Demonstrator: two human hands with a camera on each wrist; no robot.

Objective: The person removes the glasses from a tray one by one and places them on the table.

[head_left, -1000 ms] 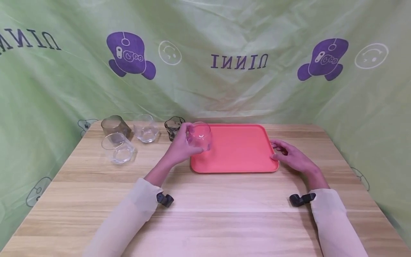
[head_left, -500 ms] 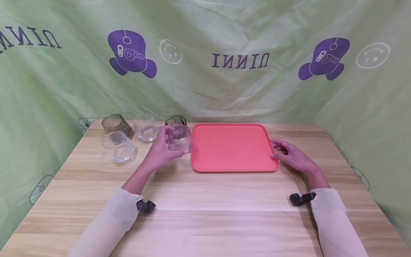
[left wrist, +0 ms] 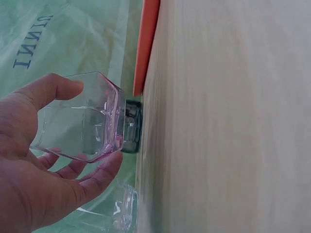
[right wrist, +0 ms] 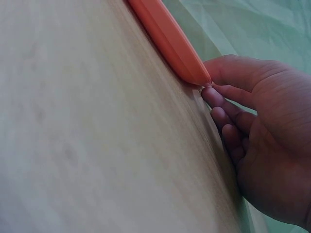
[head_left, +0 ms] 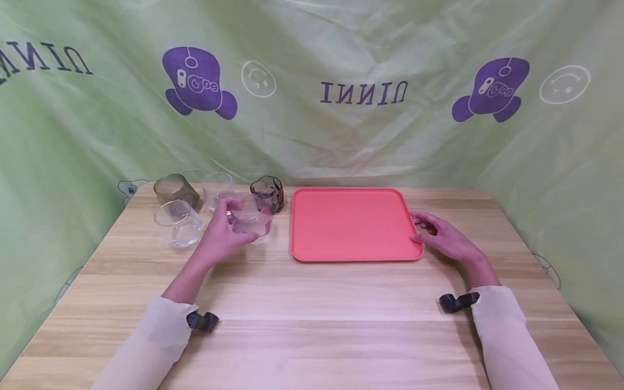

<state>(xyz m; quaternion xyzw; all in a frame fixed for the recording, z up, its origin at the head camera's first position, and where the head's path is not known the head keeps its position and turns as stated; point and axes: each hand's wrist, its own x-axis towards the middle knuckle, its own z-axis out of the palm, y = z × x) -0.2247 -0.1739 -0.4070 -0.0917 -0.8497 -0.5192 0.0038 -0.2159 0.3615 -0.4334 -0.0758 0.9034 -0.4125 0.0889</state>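
My left hand (head_left: 218,234) grips a clear drinking glass (head_left: 251,216), thumb on one side and fingers on the other. In the left wrist view the glass (left wrist: 99,119) is upright, its base seemingly just off the table. It is left of the red tray (head_left: 353,225), in front of a dark grey wavy glass (head_left: 275,201). My right hand (head_left: 448,238) is at the tray's right edge. In the right wrist view, thumb and fingers pinch the tray's rim (right wrist: 187,63), the other fingers (right wrist: 233,141) curled beneath.
Behind and left of my left hand stand a smoky grey glass (head_left: 175,189), a clear glass (head_left: 212,189) and another clear glass (head_left: 181,233). A green printed curtain (head_left: 292,135) hangs along the back of the wooden table (head_left: 331,319).
My left hand has carried the clear glass leftward from over the tray's left edge to beside it. The dark wavy glass shows more fully. My right hand and the tray have stayed put.
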